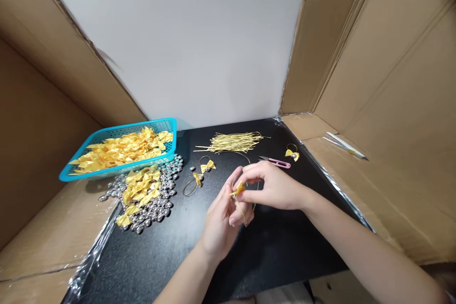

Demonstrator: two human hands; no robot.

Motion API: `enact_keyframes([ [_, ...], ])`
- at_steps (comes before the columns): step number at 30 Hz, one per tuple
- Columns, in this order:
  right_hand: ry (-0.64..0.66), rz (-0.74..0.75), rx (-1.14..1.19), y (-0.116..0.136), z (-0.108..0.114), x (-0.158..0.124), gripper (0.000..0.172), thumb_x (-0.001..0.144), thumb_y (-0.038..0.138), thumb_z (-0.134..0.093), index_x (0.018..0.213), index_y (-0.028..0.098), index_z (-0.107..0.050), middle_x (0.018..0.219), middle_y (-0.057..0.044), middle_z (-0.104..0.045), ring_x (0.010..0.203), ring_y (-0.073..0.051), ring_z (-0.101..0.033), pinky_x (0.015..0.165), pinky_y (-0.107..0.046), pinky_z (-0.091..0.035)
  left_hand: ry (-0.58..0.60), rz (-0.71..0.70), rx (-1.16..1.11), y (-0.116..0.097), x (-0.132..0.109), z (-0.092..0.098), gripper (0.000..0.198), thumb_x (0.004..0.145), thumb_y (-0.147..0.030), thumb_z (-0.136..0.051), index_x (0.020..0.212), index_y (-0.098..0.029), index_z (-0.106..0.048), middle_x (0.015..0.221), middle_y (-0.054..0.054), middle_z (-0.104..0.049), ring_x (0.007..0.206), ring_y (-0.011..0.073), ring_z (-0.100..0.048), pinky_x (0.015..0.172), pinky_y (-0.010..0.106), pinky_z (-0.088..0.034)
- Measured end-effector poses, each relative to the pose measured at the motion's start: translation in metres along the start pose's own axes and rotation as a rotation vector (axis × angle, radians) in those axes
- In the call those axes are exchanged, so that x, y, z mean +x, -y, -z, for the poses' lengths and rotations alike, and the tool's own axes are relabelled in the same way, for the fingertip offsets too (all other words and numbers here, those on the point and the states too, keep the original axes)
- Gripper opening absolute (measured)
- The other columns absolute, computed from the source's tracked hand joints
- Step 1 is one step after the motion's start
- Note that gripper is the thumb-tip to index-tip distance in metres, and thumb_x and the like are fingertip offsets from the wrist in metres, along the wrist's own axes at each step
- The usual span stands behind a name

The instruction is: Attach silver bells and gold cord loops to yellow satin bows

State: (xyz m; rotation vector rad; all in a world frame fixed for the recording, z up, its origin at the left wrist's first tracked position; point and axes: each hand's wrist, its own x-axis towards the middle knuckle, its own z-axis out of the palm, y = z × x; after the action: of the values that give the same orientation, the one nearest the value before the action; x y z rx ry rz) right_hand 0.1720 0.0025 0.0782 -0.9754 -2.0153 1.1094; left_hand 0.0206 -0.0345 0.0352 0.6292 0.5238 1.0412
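Observation:
Both hands meet over the front middle of the black table. Between their fingertips is a yellow ribbon bow [240, 187], with something small and silvery beside it. My left hand [225, 216] is closed around the bow from below, fingers curled. From the right, my right hand [269, 186] pinches the bow between thumb and fingers. A thin gold cord [255, 201] hangs in a loop by the hands; where it joins the bow is hidden. Just left of the hands lie two bows with cord loops, one bow [208, 166] behind the other bow [198, 179], near a loose silver bead [193, 168].
A turquoise basket [174, 140] full of yellow bows stands at the left, before it silver beads [153, 213] with more bows [142, 185]. Gold cords [235, 142] lie at the back. Pink thread snips [280, 163], another looped bow [292, 154] and a white-handled cutter [345, 146] are right.

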Motion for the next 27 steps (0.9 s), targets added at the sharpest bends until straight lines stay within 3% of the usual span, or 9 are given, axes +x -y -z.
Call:
enact_keyframes([
  [2,0.010,-0.027,-0.067,0.000,-0.001,0.001,0.007,0.078,0.015,-0.068,0.077,0.014,-0.075,0.079,-0.002,-0.069,0.072,-0.011,-0.058,0.069,-0.023,-0.042,-0.061,-0.007,0.048,0.002,0.002,0.002,0.058,0.090,-0.049,-0.057,0.139,-0.019,-0.044,0.043,-0.012,-0.030,0.045,0.0080,-0.016,0.053,0.023,-0.027],
  [4,0.006,-0.031,-0.133,-0.001,-0.001,0.001,0.010,0.080,0.018,-0.067,0.075,0.014,-0.074,0.076,-0.002,-0.068,0.069,-0.011,-0.057,0.070,-0.023,-0.041,-0.088,-0.002,0.107,0.003,0.005,0.006,0.070,0.090,-0.053,-0.056,0.146,-0.017,-0.035,0.043,-0.012,-0.031,0.045,0.0086,-0.020,0.053,0.024,-0.028],
  [7,0.035,-0.005,-0.154,-0.006,0.001,0.003,0.013,0.083,0.017,-0.064,0.074,0.015,-0.073,0.080,-0.002,-0.070,0.072,-0.011,-0.059,0.073,-0.024,-0.042,-0.061,0.023,0.236,0.004,0.008,0.014,0.075,0.089,-0.064,-0.046,0.144,-0.014,-0.038,0.045,-0.010,-0.034,0.045,0.0093,-0.025,0.052,0.024,-0.028],
  [11,0.104,-0.019,-0.132,-0.016,0.001,0.004,0.013,0.083,0.016,-0.062,0.082,0.016,-0.075,0.089,-0.004,-0.072,0.078,-0.012,-0.061,0.076,-0.024,-0.041,-0.040,0.064,0.355,0.006,0.011,0.023,0.072,0.087,-0.066,-0.049,0.135,-0.013,-0.049,0.047,-0.010,-0.032,0.046,0.0087,-0.023,0.050,0.023,-0.025],
  [15,0.086,-0.096,-0.153,-0.022,-0.009,0.003,0.008,0.080,0.017,-0.067,0.078,0.017,-0.075,0.079,-0.001,-0.070,0.071,-0.011,-0.058,0.074,-0.024,-0.038,-0.240,0.114,0.298,0.012,0.014,0.026,0.071,0.085,-0.064,-0.054,0.135,-0.014,-0.049,0.049,-0.011,-0.033,0.045,0.0071,-0.022,0.051,0.023,-0.023],
  [19,-0.024,-0.192,-0.177,-0.028,-0.025,0.001,0.014,0.079,0.014,-0.063,0.068,0.015,-0.071,0.065,0.001,-0.064,0.062,-0.010,-0.053,0.068,-0.024,-0.037,-0.385,0.048,0.410,0.018,0.016,0.026,0.078,0.081,-0.071,-0.051,0.135,-0.016,-0.047,0.051,-0.009,-0.038,0.046,0.0085,-0.029,0.049,0.022,-0.023],
  [23,-0.009,-0.286,0.229,-0.040,-0.037,-0.001,0.018,0.083,0.021,-0.058,0.071,0.013,-0.069,0.070,-0.002,-0.069,0.066,-0.013,-0.064,0.070,-0.025,-0.046,-0.405,0.066,0.453,0.017,0.018,0.028,0.076,0.081,-0.073,-0.044,0.132,-0.016,-0.044,0.048,-0.009,-0.039,0.044,0.0114,-0.034,0.047,0.022,-0.026],
  [27,0.076,-0.398,0.635,-0.047,-0.038,0.001,0.022,0.078,0.034,-0.066,0.075,0.012,-0.069,0.067,-0.002,-0.069,0.071,-0.015,-0.066,0.075,-0.028,-0.050,-0.371,0.106,0.471,0.008,0.018,0.037,0.046,0.083,-0.044,-0.053,0.122,-0.021,-0.042,0.051,-0.011,-0.041,0.043,0.0098,-0.033,0.045,0.019,-0.025],
])
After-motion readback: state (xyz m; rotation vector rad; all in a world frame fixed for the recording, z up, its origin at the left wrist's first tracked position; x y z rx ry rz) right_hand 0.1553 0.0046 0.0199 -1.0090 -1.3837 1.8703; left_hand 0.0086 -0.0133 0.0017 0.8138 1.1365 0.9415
